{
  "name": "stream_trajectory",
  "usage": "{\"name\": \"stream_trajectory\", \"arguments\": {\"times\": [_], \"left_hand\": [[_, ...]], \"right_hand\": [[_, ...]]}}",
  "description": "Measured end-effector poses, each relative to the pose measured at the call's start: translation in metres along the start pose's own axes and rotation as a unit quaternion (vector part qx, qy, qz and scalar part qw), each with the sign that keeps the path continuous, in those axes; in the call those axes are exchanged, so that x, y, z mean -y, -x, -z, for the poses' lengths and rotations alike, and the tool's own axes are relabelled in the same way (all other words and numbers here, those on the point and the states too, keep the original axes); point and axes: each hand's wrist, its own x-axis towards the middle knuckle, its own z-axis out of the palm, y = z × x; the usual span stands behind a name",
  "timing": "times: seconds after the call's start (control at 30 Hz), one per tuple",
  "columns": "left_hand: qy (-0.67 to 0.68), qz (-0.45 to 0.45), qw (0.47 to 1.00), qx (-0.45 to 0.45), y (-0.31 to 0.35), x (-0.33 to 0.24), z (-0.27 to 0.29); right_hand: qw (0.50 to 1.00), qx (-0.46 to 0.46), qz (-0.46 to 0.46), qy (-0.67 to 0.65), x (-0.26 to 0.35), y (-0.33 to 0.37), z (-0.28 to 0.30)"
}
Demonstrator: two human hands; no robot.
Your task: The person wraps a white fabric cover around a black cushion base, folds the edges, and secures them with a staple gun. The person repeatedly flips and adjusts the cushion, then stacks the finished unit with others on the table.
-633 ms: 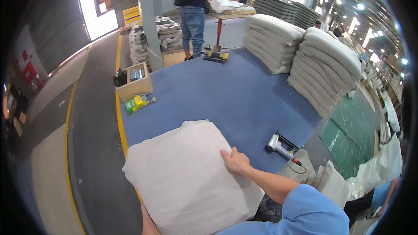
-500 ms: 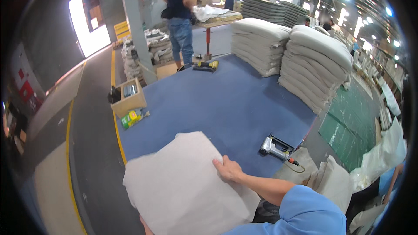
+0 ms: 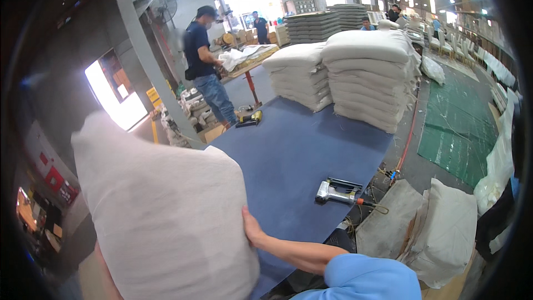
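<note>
A large white fabric-covered seat pad [image 3: 166, 216] is raised and tilted in front of me, with its far left corner highest. My right hand [image 3: 254, 228] grips its right edge, thumb on the near face and the other fingers mostly hidden behind it. Along the pad's lower left edge only a strip of my left forearm shows; the pad hides my left hand. To the right of the pad, a silver staple gun [image 3: 333, 191] with an orange hose fitting lies at the edge of the blue-topped table [image 3: 288, 155].
Two tall stacks of white pads [image 3: 366, 72] [image 3: 300, 72] stand at the table's far end. A yellow-and-black staple gun [image 3: 250, 119] lies at the far left edge. White cloth-covered pieces [image 3: 444, 233] are on the right. A co-worker [image 3: 202, 61] stands at another table.
The pad has been lifted and tilted up toward the left, now covering the box at the table's left side. My right hand stays on its edge. The view has swung to the right.
</note>
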Motion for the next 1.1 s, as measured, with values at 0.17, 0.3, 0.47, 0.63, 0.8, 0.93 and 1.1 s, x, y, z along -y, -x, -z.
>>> {"name": "stream_trajectory", "arguments": {"times": [0.17, 0.3, 0.47, 0.63, 0.8, 0.93, 1.1], "left_hand": [[-0.103, -0.039, 0.987, 0.117, -0.001, 0.010, -0.112], [-0.427, -0.092, 0.885, 0.159, 0.042, 0.083, -0.176], [-0.365, -0.039, 0.901, 0.231, 0.044, 0.258, -0.238], [-0.485, -0.129, 0.813, 0.295, 0.067, 0.365, -0.282], [-0.448, -0.132, 0.837, 0.284, 0.070, 0.381, -0.265], [-0.361, -0.154, 0.886, 0.247, 0.067, 0.379, -0.265], [-0.328, -0.216, 0.895, 0.209, 0.066, 0.381, -0.263]], "right_hand": [[0.973, 0.049, -0.011, -0.225, 0.043, -0.013, -0.004], [0.927, 0.104, -0.100, -0.345, 0.023, 0.030, 0.000], [0.918, 0.012, -0.103, -0.382, -0.005, 0.105, 0.122], [0.977, -0.012, -0.204, -0.060, -0.011, 0.201, 0.234], [0.843, -0.014, 0.211, 0.494, 0.027, 0.218, 0.195], [0.726, 0.040, 0.285, 0.624, 0.043, 0.185, 0.175], [0.698, 0.065, 0.195, 0.686, 0.042, 0.152, 0.178]]}}
